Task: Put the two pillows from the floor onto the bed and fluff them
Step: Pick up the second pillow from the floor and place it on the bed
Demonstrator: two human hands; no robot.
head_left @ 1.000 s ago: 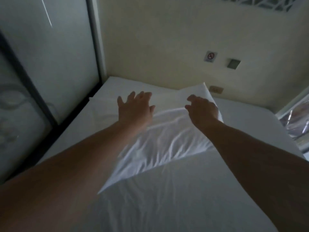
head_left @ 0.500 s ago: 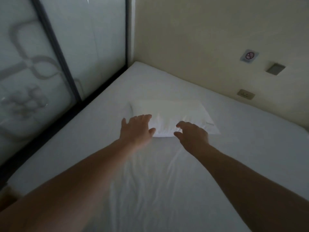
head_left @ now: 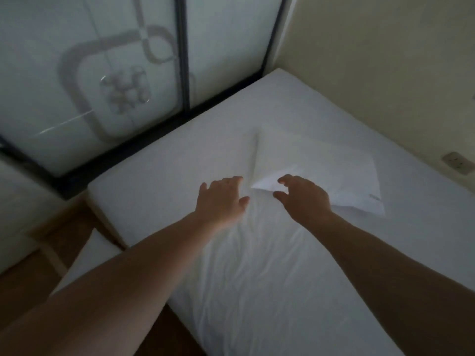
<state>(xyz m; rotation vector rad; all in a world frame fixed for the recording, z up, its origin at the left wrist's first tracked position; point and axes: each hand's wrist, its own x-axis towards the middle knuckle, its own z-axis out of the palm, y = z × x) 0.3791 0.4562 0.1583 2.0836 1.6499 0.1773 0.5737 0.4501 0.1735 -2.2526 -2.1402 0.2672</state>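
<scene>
A white pillow (head_left: pixel 316 173) lies flat on the white bed (head_left: pixel 270 265), near the wall at the head end. My left hand (head_left: pixel 221 201) hovers open over the sheet just left of the pillow's near corner. My right hand (head_left: pixel 303 196) is open too, fingers spread over that corner, holding nothing. A second white pillow (head_left: pixel 87 255) lies on the wooden floor beside the bed at the lower left, partly hidden by my left forearm.
A frosted glass partition (head_left: pixel 102 80) with a dark frame runs along the bed's left side. A beige wall (head_left: pixel 385 73) with a socket (head_left: pixel 458 163) stands behind the bed. Wooden floor (head_left: pixel 30 278) shows at the lower left.
The pillow left my hands and landed flat on the bed. My view swung left and down, bringing the floor and the second pillow into sight. Both hands stay open.
</scene>
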